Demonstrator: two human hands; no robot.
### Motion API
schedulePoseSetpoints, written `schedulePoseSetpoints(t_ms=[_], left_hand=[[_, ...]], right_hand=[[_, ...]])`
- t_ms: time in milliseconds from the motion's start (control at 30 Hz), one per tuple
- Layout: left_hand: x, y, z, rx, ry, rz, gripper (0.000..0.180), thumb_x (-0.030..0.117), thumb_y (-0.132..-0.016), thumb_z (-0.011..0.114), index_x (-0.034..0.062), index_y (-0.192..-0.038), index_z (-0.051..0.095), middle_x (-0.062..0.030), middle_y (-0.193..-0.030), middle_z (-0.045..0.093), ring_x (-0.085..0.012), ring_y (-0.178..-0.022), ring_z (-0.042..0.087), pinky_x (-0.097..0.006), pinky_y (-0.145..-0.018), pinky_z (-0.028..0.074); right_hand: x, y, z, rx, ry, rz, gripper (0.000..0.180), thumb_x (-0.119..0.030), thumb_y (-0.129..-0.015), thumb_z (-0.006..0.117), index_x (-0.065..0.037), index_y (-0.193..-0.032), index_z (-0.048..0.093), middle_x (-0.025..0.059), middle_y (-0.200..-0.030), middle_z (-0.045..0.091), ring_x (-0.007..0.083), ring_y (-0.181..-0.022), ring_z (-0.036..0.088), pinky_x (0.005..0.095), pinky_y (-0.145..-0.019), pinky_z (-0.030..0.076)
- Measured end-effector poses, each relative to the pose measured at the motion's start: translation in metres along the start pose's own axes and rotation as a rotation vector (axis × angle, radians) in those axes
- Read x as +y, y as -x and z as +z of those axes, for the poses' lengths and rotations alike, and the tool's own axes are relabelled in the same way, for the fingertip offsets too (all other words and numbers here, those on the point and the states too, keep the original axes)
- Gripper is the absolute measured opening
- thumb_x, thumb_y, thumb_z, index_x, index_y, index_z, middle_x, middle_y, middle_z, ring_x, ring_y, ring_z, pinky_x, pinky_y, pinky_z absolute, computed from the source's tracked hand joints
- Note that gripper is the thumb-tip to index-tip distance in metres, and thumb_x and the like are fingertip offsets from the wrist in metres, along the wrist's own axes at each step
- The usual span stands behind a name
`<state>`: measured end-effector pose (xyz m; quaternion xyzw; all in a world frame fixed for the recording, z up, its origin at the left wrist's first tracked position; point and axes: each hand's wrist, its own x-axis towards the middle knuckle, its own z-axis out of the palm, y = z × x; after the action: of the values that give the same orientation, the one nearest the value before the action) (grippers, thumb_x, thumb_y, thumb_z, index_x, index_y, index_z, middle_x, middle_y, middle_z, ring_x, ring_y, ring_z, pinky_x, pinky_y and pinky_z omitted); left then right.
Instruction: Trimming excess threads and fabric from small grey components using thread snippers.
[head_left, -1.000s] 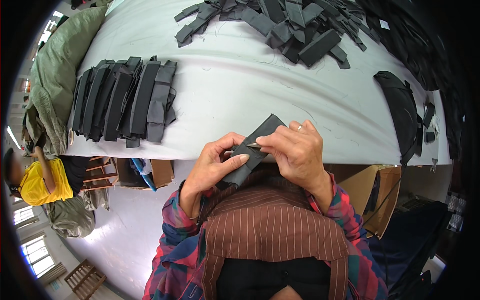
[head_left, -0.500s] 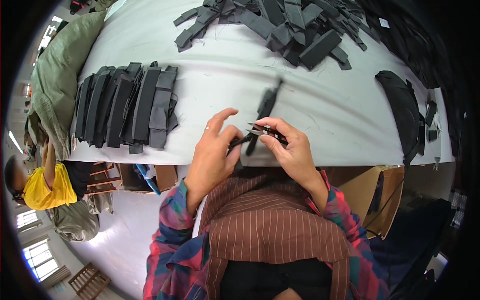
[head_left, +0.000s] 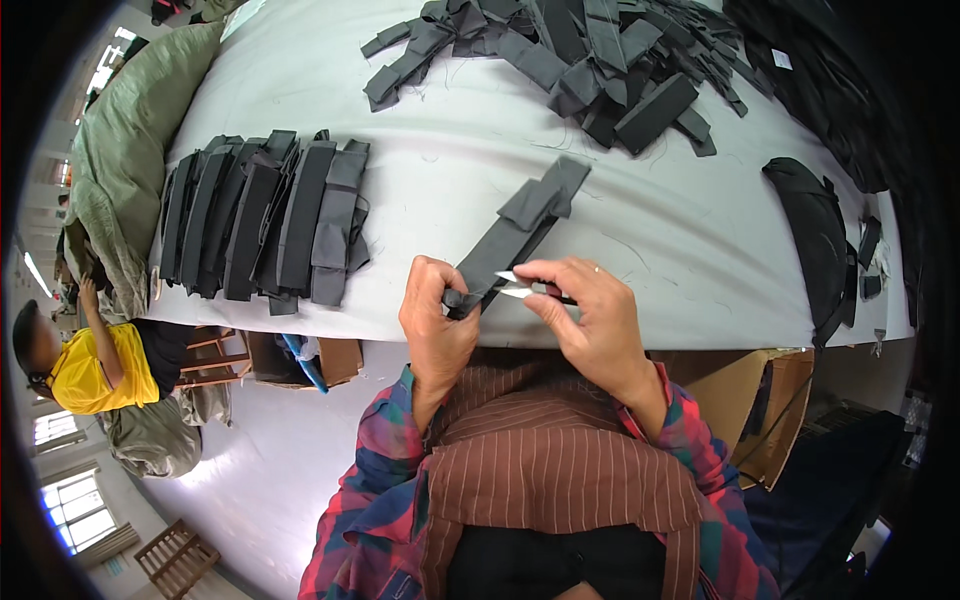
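Observation:
My left hand (head_left: 438,322) is closed on the near end of a black fabric strip (head_left: 500,242). The strip slants away over the table to the upper right, with a folded flap near its far end. Between the thumb and fingers of my right hand (head_left: 598,325) is a pair of thread snips (head_left: 545,289). Their two pale pointed blades are apart and reach toward the strip's edge, close to my left hand. Whether the blades touch the fabric, I cannot tell.
A row of black fabric strips (head_left: 258,225) lies at the left of the white-covered table (head_left: 420,185). More strips form a loose heap (head_left: 600,60) at the back. A curved black fabric piece (head_left: 803,235) lies on the right. Far left, a person in a yellow top (head_left: 100,370) works beside a green cloth bundle (head_left: 145,130).
The strip, blurred before, now lies extended and turned to the upper right. My left hand has changed from a raised, spread forefinger to a closed grip on its near end.

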<state>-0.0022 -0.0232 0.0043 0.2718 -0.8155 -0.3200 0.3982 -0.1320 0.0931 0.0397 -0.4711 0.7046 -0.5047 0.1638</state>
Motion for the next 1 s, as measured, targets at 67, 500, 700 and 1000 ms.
schedulePoseSetpoints(t_ms=[67,500,700,1000], left_hand=[[0.001,0.002,0.0,0.006,-0.007,-0.006,0.032,-0.015,-0.057,0.061,0.0035,-0.076,0.044,-0.0091,-0.075,0.043,-0.0262,-0.066,0.047,-0.031,-0.06,0.042],[0.004,0.006,0.015,0.147,-0.004,0.057,0.036,-0.013,-0.052,0.063,0.0068,-0.074,0.042,-0.0096,-0.074,0.042,-0.0264,-0.065,0.047,-0.033,-0.057,0.04],[0.006,0.009,0.021,0.222,-0.032,0.13,0.036,-0.013,-0.051,0.064,0.0076,-0.071,0.043,-0.0094,-0.071,0.042,-0.026,-0.061,0.047,-0.034,-0.051,0.039],[0.006,0.015,0.023,0.237,-0.01,0.179,0.031,-0.015,-0.05,0.061,0.0069,-0.064,0.043,-0.007,-0.062,0.038,-0.0228,-0.055,0.043,-0.032,-0.046,0.032]], right_hand=[[0.0,0.002,0.002,0.014,0.163,-0.113,0.019,-0.016,-0.076,0.071,-0.01,-0.094,0.066,0.0044,-0.072,0.059,0.0236,-0.064,0.056,0.0345,-0.058,0.043],[-0.001,0.009,0.013,0.073,0.286,-0.103,0.016,-0.014,-0.076,0.07,-0.01,-0.091,0.065,0.0031,-0.075,0.06,0.023,-0.066,0.058,0.0345,-0.058,0.043],[-0.006,0.012,0.018,0.137,0.253,-0.022,0.017,-0.013,-0.076,0.07,-0.01,-0.091,0.065,0.0039,-0.078,0.062,0.0236,-0.066,0.06,0.0342,-0.057,0.046],[0.001,0.018,0.021,0.183,0.154,0.019,0.013,-0.013,-0.077,0.07,-0.01,-0.089,0.065,0.0045,-0.072,0.063,0.024,-0.059,0.059,0.0342,-0.051,0.044]])
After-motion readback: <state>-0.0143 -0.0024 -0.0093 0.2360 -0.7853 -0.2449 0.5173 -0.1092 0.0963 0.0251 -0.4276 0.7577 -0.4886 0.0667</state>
